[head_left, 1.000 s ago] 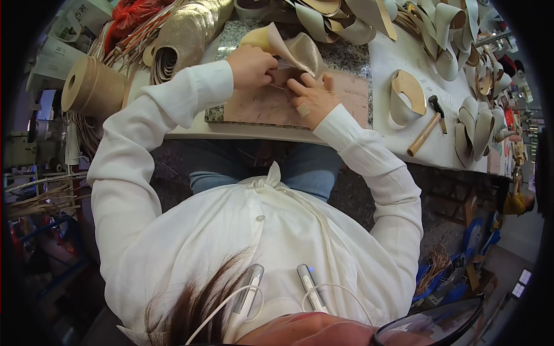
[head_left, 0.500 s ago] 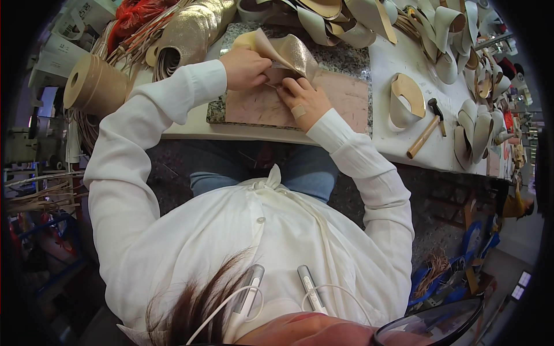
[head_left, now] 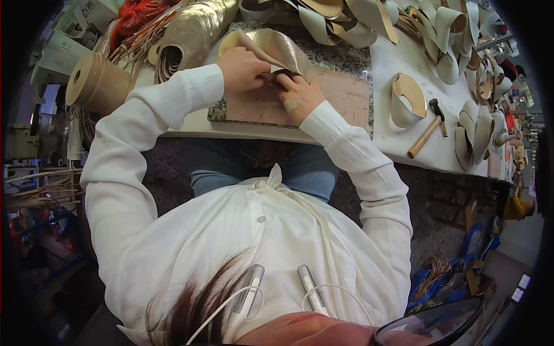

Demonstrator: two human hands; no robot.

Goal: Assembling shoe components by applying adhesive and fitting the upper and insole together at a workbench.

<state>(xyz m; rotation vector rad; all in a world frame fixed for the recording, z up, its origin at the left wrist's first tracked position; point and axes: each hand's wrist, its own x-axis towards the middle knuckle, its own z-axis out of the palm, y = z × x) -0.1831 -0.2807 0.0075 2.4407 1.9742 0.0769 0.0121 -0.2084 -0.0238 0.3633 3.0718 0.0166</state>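
Remotely, I am seeing the left hand (head_left: 239,70) pinching the shimmery gold curved sheet (head_left: 288,51) over the pinkish flat board (head_left: 340,95); the right hand (head_left: 302,97) is touching the sheet's edge, grip unclear. Edge-working is seemingly happening, next needing steady pressure.

free: pink board (head_left: 343,101) beside right hand (head_left: 301,97) | blocked: left, gold roll (head_left: 195,33); right, 1 hammer (head_left: 425,136)
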